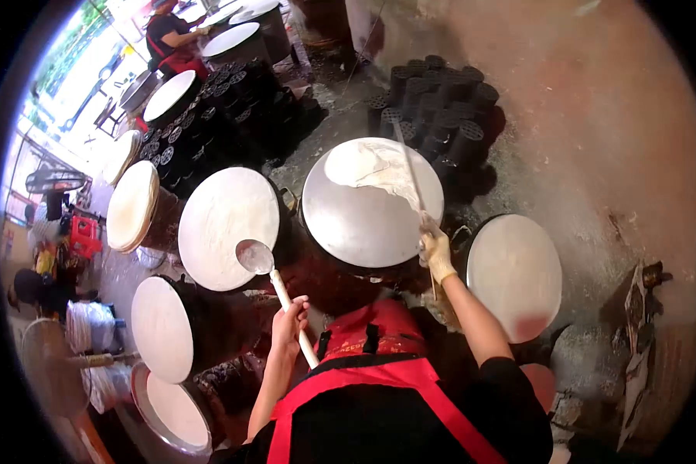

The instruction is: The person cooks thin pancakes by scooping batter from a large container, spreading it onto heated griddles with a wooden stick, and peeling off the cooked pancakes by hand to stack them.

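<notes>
My bare left hand (290, 321) is wrapped round the pale handle of a ladle (255, 257), whose metal bowl hangs over the near right edge of a round griddle coated in white (228, 220). In a yellowish glove, my right hand (437, 251) grips a long thin stick (407, 164). The stick stretches away across the right side of a second round griddle (367, 232). On that griddle's far part lies a white, thin sheet (367, 164) with a wrinkled edge, and its near part is bare grey metal. Whether the stick touches the sheet I cannot tell.
Right of me stands another white-topped round griddle (516, 271); to the left, a white round top (162, 329) and a stack of pale round sheets (131, 205). Black perforated cylinders (441, 100) crowd the floor ahead. A co-worker (174, 35) stands far left.
</notes>
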{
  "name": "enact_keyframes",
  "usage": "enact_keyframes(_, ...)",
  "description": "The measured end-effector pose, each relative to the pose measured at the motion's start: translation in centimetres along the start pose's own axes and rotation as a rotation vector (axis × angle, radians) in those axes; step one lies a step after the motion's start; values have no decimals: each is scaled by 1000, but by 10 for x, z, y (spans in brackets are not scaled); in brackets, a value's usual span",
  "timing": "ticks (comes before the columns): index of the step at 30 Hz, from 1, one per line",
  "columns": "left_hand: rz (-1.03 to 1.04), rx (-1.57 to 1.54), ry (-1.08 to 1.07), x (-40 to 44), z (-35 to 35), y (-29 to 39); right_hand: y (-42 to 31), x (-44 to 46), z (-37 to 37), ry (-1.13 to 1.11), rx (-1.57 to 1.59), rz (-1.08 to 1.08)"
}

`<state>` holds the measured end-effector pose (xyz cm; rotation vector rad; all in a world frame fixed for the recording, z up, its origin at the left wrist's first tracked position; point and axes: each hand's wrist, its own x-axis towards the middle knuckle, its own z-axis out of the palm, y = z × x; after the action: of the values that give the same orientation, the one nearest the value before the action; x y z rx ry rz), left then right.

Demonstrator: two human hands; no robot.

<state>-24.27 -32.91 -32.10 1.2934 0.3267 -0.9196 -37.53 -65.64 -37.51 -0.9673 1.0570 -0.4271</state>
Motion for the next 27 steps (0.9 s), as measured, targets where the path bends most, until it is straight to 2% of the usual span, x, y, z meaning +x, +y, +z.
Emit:
enact_keyframes(2, -24, 9, 73, -7, 13, -10, 32, 52, -4, -206, -143, -98)
enact_keyframes(3, -19, -17, 81, -10, 17, -16, 44, 64, 6, -263, -34, -238)
enact_keyframes(6, -16, -84, 101, -18, 19, -38, -1, 22, 2, -419, -256, 116)
enact_keyframes(7, -18, -99, 105, -18, 15, -47, -8, 14, -11, -513, -163, 194)
enact_keyframes(9, -25, -114, 157, -26, 18, -55, -45, -13, -28, -566, -265, 200)
enact_keyframes(12, -34, -100, 303, -37, 32, -55, -51, 17, -69, -568, -316, 197)
enact_keyframes(13, -38, -94, 355, -39, 36, -56, -43, 37, -74, -529, -364, 71)
enact_keyframes(14, -44, -87, 409, -42, 37, -56, -49, 44, -63, -408, -319, 72)
enact_keyframes(16, -13, -122, 375, -49, 43, -57, -49, 63, -41, -346, -316, -135)
enact_keyframes(17, -6, -116, 400, -51, 45, -58, -49, 71, -34, -410, -352, -10)
enact_keyframes(20, 28, -164, 441, -55, 39, -70, -68, 51, -40, -645, -449, 154)
enact_keyframes(21, 51, -130, 402, -60, 35, -74, -76, 42, -53, -708, -486, 158)
enact_keyframes(22, 73, -98, 360, -63, 32, -78, -93, 32, -65, -756, -454, 266)
enact_keyframes(24, 40, -77, 374, -66, 30, -82, -97, 49, -83, -706, -510, 279)
enact_keyframes(25, 21, -64, 381, -68, 28, -82, -82, 72, -91, -751, -480, 130)
enact_keyframes(27, 4, -82, 410, -73, 39, -78, -72, 91, -77, -675, -448, 87)
